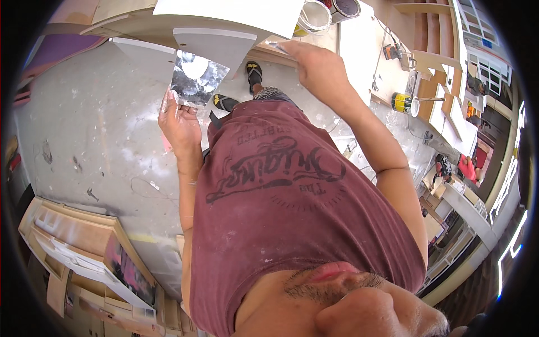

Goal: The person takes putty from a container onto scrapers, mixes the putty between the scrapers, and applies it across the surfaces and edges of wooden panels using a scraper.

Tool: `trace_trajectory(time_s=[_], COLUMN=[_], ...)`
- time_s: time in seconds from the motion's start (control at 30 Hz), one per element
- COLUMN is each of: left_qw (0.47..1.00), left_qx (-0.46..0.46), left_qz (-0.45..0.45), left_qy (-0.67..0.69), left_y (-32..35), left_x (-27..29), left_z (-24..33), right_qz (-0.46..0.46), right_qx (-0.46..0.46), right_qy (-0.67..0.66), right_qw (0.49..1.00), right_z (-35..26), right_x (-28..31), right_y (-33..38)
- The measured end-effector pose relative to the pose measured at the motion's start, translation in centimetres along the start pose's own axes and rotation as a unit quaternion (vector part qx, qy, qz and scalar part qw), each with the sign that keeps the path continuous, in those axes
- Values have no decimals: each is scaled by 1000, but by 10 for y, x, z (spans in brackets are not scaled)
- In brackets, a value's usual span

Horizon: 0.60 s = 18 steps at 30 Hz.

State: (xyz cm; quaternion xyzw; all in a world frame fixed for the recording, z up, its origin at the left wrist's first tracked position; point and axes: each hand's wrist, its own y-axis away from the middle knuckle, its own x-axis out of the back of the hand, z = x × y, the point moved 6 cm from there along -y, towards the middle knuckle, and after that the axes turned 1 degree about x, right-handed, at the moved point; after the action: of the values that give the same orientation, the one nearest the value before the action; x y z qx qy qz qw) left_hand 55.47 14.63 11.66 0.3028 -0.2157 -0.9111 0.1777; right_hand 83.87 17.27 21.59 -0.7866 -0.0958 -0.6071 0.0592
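Note:
My left hand (181,121) grips the lower edge of a flat square plate (210,73), smeared grey and black, from below. A white blob of paste (195,65) sits on its upper part. My right hand (317,64) is raised over the edge of a pale workpiece, its fingers pinched together. At its fingertips a small whitish, smeared object (274,45) shows, too little of it to tell its kind. White smudges mark the fingertips of my left hand. The plate and the right hand are well apart.
A white panel (230,14) lies ahead, with grey-white boards below it. Two buckets (314,18) stand behind my right hand. To the right are a cordless drill (391,52) and a yellow-black can (401,103) with a stick across it. Wooden cabinets (84,238) stand lower left.

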Motion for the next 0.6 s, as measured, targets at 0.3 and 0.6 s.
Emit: trace_trajectory(time_s=[0.3,0.6], left_qw=[999,998], left_qx=[-6,-22], left_qz=[-44,39], left_qy=[7,50], left_y=[-9,-5], left_x=[3,10], left_z=[3,-1], right_qz=[26,-16], right_qx=[-83,-13], right_qy=[87,115], right_qw=[992,993], right_z=[87,12], right_x=[38,-4], right_y=[-117,-44])
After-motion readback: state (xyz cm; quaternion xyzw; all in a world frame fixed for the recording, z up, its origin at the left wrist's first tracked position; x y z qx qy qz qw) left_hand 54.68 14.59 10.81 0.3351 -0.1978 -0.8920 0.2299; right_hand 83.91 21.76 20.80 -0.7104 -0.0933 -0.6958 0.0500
